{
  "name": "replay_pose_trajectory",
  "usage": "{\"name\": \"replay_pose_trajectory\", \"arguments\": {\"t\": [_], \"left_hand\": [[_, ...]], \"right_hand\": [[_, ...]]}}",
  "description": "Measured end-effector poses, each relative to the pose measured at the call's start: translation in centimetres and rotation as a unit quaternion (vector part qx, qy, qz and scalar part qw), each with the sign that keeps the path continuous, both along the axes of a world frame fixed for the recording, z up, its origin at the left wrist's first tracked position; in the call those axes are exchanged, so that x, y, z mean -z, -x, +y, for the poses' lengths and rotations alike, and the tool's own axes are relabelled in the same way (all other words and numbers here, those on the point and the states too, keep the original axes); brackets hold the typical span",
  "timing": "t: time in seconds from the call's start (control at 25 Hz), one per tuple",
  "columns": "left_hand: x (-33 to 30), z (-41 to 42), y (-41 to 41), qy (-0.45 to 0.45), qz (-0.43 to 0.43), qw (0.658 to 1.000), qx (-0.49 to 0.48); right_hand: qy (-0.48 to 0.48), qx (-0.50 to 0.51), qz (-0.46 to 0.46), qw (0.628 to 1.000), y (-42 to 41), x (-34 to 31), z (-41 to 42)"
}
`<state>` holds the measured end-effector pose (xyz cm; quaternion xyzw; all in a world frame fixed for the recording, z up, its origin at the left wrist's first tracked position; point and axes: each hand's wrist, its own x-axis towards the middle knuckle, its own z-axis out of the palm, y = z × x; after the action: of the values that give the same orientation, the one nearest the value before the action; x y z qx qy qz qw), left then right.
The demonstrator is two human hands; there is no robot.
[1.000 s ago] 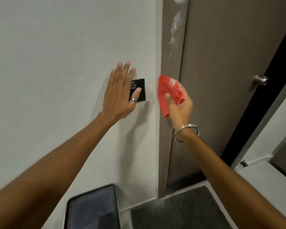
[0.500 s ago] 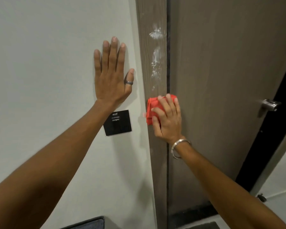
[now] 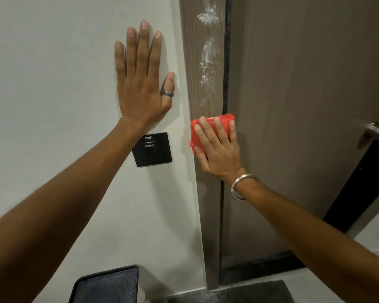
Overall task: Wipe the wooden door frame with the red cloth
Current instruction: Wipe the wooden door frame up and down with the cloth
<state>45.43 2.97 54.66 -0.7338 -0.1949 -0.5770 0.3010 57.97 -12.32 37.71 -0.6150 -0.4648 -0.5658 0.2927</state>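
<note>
Step in hand, by the look of it: start of the wipe, cloth down but marks not yet reached. Right hand [image 3: 218, 149] spread flat, fingers pressing red cloth [image 3: 208, 127] against wooden door frame [image 3: 208, 215], roughly mid-height. Cloth folded into a pad, mostly on the frame, its right end over the dark gap next to the door [image 3: 293, 127]. White smears [image 3: 207, 51] higher up the frame, directly above cloth, upper patch near top edge of view. Streak closest to cloth ends just above it.

Left hand [image 3: 143, 84] empty, fingers splayed, palm flat on white wall [image 3: 53, 106], prob. bracing. Ring on thumb. Bangle on right wrist.

Next move calls for: upward push of cloth along frame thru the smears, steady pressure, pad kept on the frame strip, not drifting onto door or wall. Likely several passes; residue looks powdery/streaky, can't tell if dry.

Writing: black square wall plate [image 3: 152, 149] just below left wrist, small white logo + line of text, too small to read. No other labels legible. Door handle [image 3: 377, 131] at right, far from cloth.
</note>
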Motion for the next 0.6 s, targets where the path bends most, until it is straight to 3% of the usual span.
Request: {"name": "replay_pose_trajectory", "arguments": {"t": [0.08, 0.28, 0.48, 0.6], "left_hand": [[0.0, -0.1, 0.3, 0.0, 0.001, 1.0, -0.004], [0.1, 0.3, -0.3, -0.011, -0.015, 1.0, -0.01], [0.1, 0.2, 0.1, -0.01, -0.002, 1.0, 0.006], [-0.1, 0.0, 0.4, -0.001, 0.005, 1.0, 0.001]], "right_hand": [[0.023, -0.005, -0.028, 0.999, -0.3, -0.8, -0.6], [-0.065, 0.002, 0.077, 0.995, 0.1, -3.3, 2.4], [0.068, 0.047, 0.013, 0.996, 0.9, 5.2, -1.6], [0.061, 0.046, 0.006, 0.997, 0.8, 3.1, -1.1]]}}
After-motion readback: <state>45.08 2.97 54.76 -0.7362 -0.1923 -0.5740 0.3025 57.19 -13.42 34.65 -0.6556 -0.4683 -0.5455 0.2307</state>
